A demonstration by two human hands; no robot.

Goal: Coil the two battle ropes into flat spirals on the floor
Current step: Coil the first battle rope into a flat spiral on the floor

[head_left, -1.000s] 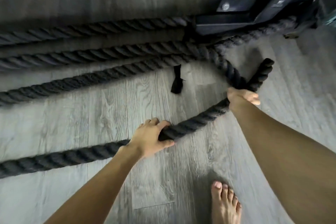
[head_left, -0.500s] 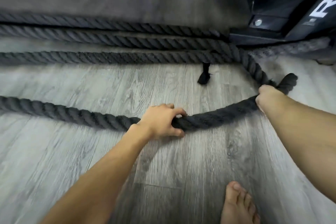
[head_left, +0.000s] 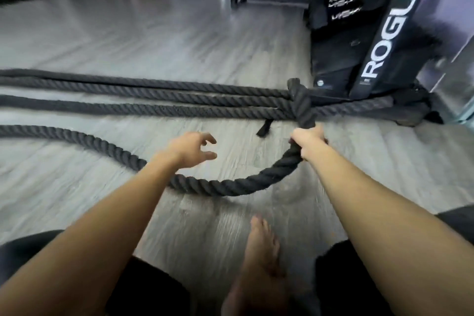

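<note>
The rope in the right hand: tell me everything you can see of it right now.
The rope is thick, black, twisted-strand, seemingly fibre. It lies on the grey plank floor, running in from the left edge, curving toward the person and rising to the right hand, which grips it near its end, which points up. The left hand hovers open, not touching.

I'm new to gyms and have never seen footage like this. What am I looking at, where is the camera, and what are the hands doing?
The camera sits on a person's head, looking forward and down, so you see their own arms and a bare foot. A thick black battle rope curves in a loop across the grey wood-look floor. The right hand grips that rope near its end. The left hand is open above the floor, holding nothing. More rope lengths lie straight beyond, running to a black rack marked ROGUE.
</note>
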